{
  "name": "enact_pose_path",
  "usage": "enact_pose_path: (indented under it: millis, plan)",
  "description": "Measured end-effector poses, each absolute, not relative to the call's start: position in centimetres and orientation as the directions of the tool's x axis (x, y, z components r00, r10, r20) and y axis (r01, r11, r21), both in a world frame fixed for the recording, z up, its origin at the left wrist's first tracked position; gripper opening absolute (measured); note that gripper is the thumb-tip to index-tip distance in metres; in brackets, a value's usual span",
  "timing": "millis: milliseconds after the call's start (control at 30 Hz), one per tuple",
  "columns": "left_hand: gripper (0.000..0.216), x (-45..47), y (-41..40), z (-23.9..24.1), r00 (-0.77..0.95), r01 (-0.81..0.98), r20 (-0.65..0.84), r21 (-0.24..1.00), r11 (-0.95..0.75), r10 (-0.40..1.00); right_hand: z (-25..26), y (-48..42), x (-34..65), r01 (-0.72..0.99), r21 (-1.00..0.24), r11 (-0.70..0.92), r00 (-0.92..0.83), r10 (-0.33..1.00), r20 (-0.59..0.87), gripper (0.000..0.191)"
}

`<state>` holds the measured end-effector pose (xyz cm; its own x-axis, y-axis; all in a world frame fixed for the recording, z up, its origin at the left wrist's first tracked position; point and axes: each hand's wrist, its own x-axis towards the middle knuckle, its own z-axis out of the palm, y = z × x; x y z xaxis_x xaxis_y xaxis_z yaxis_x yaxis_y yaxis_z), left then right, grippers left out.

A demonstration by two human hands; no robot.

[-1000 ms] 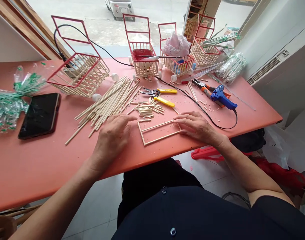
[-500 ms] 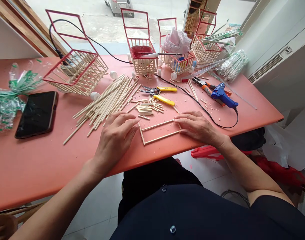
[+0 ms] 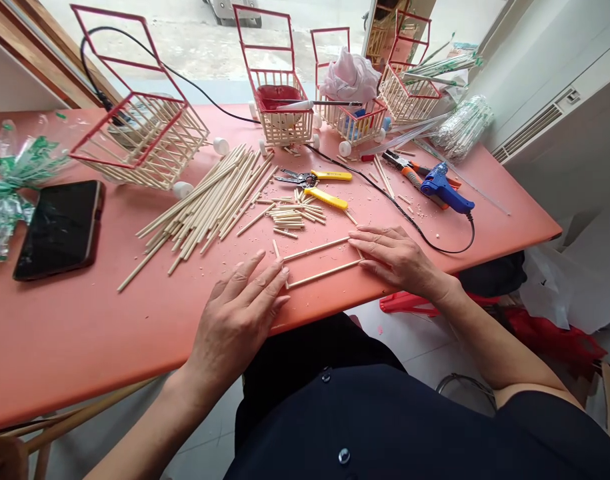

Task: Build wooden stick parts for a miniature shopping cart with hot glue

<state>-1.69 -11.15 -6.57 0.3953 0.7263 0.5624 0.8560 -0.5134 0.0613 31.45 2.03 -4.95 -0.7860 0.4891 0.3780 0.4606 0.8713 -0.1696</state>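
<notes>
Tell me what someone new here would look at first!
Probably the four little stick carts with red handles, standing along the back of the pink table. Next might come the bright blue glue gun on the table's right side and the yellow-handled pliers in the middle. Near the front edge, the left hand and right hand are at opposite ends of a thin stick frame.

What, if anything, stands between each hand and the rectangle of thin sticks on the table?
Nothing visible does. The left hand is right at the left end of the stick rectangle, the right hand at its right end. The short cut sticks lie on its far side, not between it and either hand.
</notes>
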Motion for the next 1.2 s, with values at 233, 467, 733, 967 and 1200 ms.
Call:
enact_pose_path:
  millis: [233, 467, 733, 967, 1200]
  plan:
    - [0.05, -1.5, -11.3, -7.4, 0.368, 0.852, 0.56, 0.116, -0.51, 0.742, -5.1, 1.8, 31.1, 0.48, -0.173, 0.86, -0.777, 0.508, 0.372, 0.035]
    - [0.056, -1.5, -11.4, -7.0, 0.403, 0.859, 0.539, 0.054, -0.508, 0.739, -5.1, 1.8, 31.1, 0.478, -0.115, 0.871, -0.79, 0.484, 0.376, 0.035]
    - [0.065, -1.6, -11.6, -7.2, 0.392, 0.854, 0.551, 0.08, -0.515, 0.736, -4.8, 1.1, 31.0, 0.51, -0.098, 0.855, -0.802, 0.513, 0.307, 0.045]
    - [0.076, -1.3, -12.5, -7.5, 0.454, 0.854, 0.437, 0.034, -0.518, 0.777, -5.6, -0.1, 30.3, 0.465, -0.107, 0.879, -0.843, 0.477, 0.249, 0.069]
    - [0.087, -1.2, -12.5, -7.6, 0.47, 0.853, 0.396, 0.026, -0.521, 0.789, -6.1, -0.1, 30.4, 0.452, -0.148, 0.88, -0.851, 0.475, 0.225, 0.074]
